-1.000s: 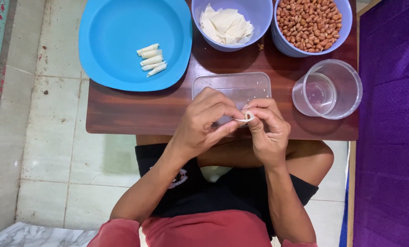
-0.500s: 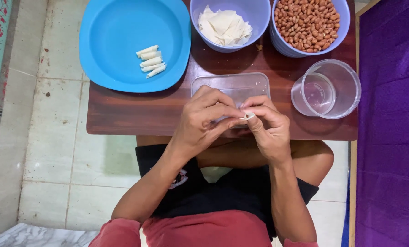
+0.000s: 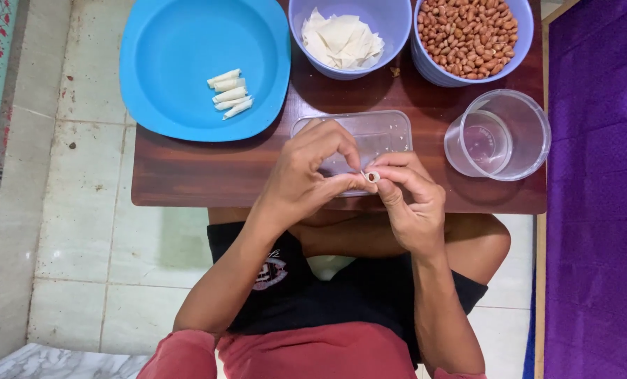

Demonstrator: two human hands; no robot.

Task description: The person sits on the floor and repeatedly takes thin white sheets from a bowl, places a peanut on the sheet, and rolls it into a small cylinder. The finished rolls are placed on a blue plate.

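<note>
My left hand (image 3: 306,179) and my right hand (image 3: 411,200) meet over the near edge of a low brown table (image 3: 187,175). Between their fingertips they pinch a small white rolled wrapper (image 3: 371,176), seen end on. Under the hands lies a clear rectangular plastic container (image 3: 383,133). A blue plate (image 3: 180,56) at the far left carries several finished white rolls (image 3: 230,92). One purple bowl (image 3: 390,28) holds a pile of white wrapper sheets (image 3: 341,38). The other purple bowl (image 3: 520,35) is full of peanuts (image 3: 471,31).
A clear round plastic cup (image 3: 499,137) stands at the table's right end. Purple cloth (image 3: 601,210) covers the floor on the right. Pale tiled floor (image 3: 68,231) lies to the left. My crossed legs sit under the table's near edge.
Both hands stay together at the same spot, with small finger movements around the roll. The view has shifted slightly.
</note>
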